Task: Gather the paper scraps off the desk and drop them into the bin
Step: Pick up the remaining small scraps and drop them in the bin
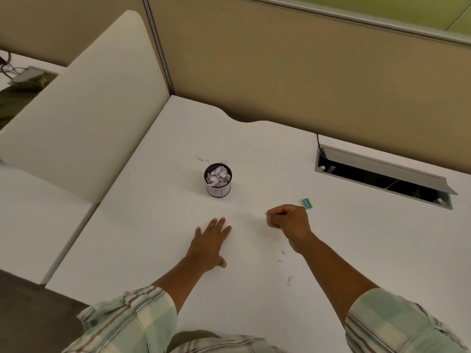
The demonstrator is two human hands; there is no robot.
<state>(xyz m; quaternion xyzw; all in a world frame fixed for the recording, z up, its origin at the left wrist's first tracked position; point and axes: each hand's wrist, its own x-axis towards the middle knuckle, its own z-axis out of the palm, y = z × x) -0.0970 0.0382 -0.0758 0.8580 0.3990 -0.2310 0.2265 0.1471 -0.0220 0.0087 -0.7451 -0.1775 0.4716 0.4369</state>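
Observation:
A small black bin [218,187] with a white label stands on the white desk [153,250], heaped with white paper scraps [217,176]. A few scraps [204,159] lie on the desk just behind the bin. More tiny scraps [283,252] lie by my right forearm. My left hand [210,242] rests flat on the desk in front of the bin, fingers spread, holding nothing. My right hand [289,217] is curled into a fist to the right of it, with a bit of white paper showing at the fingertips.
A small blue and yellow eraser [308,203] lies just right of my right hand. An open cable hatch [382,174] sits in the desk at the right rear. Beige partition walls [280,72] close the back, and a white divider [84,110] stands on the left.

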